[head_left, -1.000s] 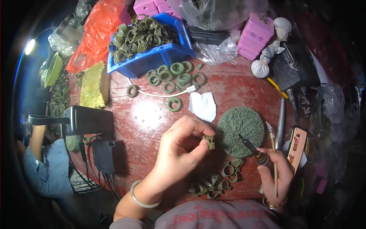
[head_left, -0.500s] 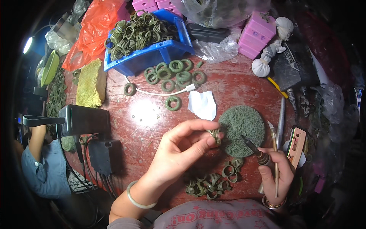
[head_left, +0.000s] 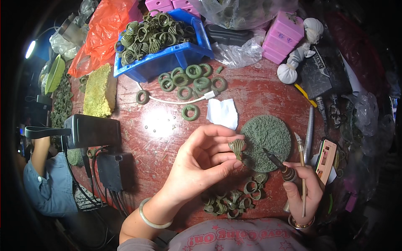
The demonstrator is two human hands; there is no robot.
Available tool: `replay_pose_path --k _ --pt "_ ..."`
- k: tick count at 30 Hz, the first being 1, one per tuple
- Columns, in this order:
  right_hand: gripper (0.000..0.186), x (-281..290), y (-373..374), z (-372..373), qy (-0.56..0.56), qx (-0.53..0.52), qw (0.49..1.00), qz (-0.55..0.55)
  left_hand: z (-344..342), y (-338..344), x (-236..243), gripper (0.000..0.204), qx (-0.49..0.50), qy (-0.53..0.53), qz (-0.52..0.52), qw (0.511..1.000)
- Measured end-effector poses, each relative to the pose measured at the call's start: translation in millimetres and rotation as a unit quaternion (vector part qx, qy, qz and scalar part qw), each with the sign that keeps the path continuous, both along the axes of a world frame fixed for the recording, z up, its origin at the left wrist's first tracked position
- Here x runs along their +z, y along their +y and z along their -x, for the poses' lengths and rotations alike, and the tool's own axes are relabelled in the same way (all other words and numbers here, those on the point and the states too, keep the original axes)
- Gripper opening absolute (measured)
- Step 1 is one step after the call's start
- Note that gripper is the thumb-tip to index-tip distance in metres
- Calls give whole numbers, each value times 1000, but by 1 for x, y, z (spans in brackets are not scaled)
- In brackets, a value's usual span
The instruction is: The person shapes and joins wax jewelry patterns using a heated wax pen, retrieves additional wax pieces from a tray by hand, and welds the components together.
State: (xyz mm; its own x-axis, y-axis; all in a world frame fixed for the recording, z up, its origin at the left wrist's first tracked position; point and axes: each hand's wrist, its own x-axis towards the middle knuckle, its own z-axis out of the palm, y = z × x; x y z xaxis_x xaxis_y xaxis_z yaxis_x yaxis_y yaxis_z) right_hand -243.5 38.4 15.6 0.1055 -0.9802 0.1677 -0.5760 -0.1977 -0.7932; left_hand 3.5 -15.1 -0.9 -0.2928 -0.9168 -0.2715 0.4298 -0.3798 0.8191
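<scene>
Ribbed green ring (head_left: 237, 145) turned in left hand (head_left: 194, 165)

Its fan-shaped face, partly covered half a second ago, now shows more fully; thumb and index finger have parted wider, and it sits nearer the round green pad (head_left: 268, 140).

One dark-tipped tool (head_left: 288, 172), one green disc (head_left: 268, 138), one blue bin (head_left: 167, 64), one yellow slab (head_left: 98, 93)

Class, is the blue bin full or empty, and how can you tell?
Full, or nearly so: green rings lie heaped in the blue bin, hiding its bottom.

Left hand (head_left: 199, 161) pinches while right hand (head_left: 305, 190) curls
</scene>
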Motion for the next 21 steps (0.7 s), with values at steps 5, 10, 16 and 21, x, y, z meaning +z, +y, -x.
replay_pose_path --k 5,10,16,21 --pt "36 2 -1 0 7 4 1000 -2 1 1 -3 30 16 38 5 999" --pt "36 4 0 1 5 6 1000 2 -1 2 -5 25 -14 -15 21 1000" --pt "36 3 -1 -1 5 10 1000 7 0 2 -1 26 -6 -25 28 999" --pt "36 4 1 0 8 6 1000 1 -2 -1 -6 20 -23 -80 62 995"
